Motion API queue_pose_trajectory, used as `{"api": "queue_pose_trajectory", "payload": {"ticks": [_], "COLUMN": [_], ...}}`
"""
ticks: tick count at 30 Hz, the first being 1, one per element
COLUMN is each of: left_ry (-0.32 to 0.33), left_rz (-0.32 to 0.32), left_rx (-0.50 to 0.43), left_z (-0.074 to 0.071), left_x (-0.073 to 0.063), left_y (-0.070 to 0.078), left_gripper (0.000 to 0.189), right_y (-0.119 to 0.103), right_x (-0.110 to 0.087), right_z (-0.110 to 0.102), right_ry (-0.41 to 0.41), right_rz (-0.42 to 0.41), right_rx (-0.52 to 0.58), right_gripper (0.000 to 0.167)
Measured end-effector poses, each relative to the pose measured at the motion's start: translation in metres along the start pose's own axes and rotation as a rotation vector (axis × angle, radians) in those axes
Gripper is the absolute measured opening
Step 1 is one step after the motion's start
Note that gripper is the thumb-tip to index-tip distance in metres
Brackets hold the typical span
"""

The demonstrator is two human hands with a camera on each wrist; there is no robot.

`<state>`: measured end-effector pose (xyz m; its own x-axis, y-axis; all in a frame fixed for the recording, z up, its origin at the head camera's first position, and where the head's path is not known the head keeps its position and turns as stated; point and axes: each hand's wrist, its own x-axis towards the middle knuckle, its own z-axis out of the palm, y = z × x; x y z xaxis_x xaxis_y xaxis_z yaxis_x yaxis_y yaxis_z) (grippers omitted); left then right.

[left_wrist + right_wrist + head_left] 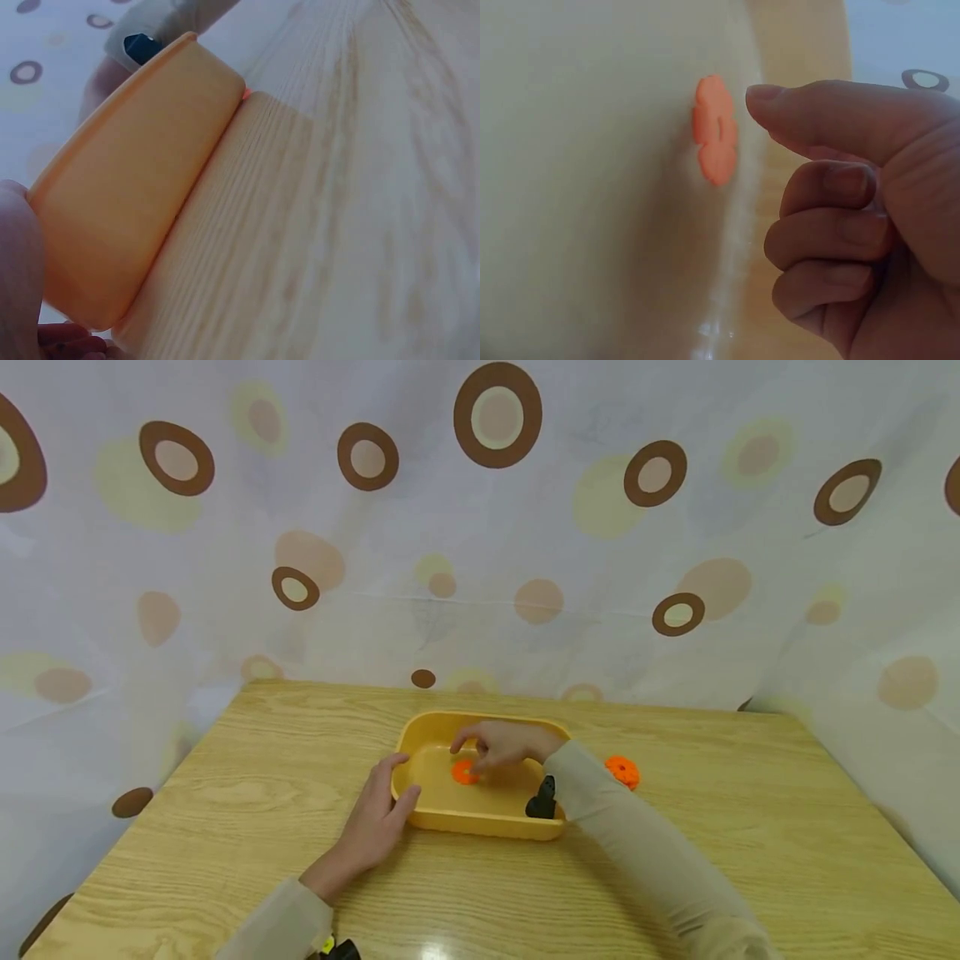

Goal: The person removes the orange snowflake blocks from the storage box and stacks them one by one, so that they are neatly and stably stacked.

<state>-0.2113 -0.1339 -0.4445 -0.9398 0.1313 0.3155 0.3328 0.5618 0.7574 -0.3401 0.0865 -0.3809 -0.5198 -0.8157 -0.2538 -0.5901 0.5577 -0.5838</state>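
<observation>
A shallow yellow plastic bin (pixel 487 824) sits on the wooden table. My left hand (pixel 378 814) holds its left end, with thumb and fingers at the rim; its wall (pixel 142 172) fills much of the left wrist view. Inside the bin is a small orange flower-shaped piece (pixel 462 772) with a slot in its middle. My right hand (pixel 506 743) reaches over the back rim area into the bin, just above and beside that piece. In the right wrist view one digit extends near the piece (pixel 715 131) with a gap between, while other fingers curl inward, holding nothing visible.
More orange pieces (pixel 622 772), seemingly clustered together, lie on the table (pixel 750 827) right of the bin, partly behind my right sleeve (pixel 645 843). A black device (pixel 543 802) is on the right wrist. A patterned cloth (pixel 495 543) hangs behind the table.
</observation>
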Motion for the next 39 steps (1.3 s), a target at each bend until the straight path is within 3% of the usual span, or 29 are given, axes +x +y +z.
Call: {"api": "queue_pose_trajectory", "payload": {"ticks": [8,16,25,39], "left_ry": [-0.002,0.008,0.001,-0.003], "left_rz": [-0.010,-0.011,-0.002,-0.013], "left_rx": [-0.011,-0.015,-0.018,-0.036], "left_z": [-0.002,-0.002,-0.001,-0.002], "left_x": [-0.001,0.003,0.001,0.001], "left_y": [0.001,0.001,0.000,0.001], "left_gripper": [0.044,0.044,0.044,0.044], "right_y": [-0.003,-0.004,-0.005,-0.007], "right_x": [-0.002,-0.001,0.002,0.001], "right_z": [0.004,0.005,0.009,0.011], "right_ry": [-0.020,-0.006,-0.009,0.017], "right_rz": [0.035,-0.016,0.080,0.133], "right_rx": [-0.069,-0.129,-0.081,-0.018], "right_gripper": [0.046,0.043,0.038,0.032]}}
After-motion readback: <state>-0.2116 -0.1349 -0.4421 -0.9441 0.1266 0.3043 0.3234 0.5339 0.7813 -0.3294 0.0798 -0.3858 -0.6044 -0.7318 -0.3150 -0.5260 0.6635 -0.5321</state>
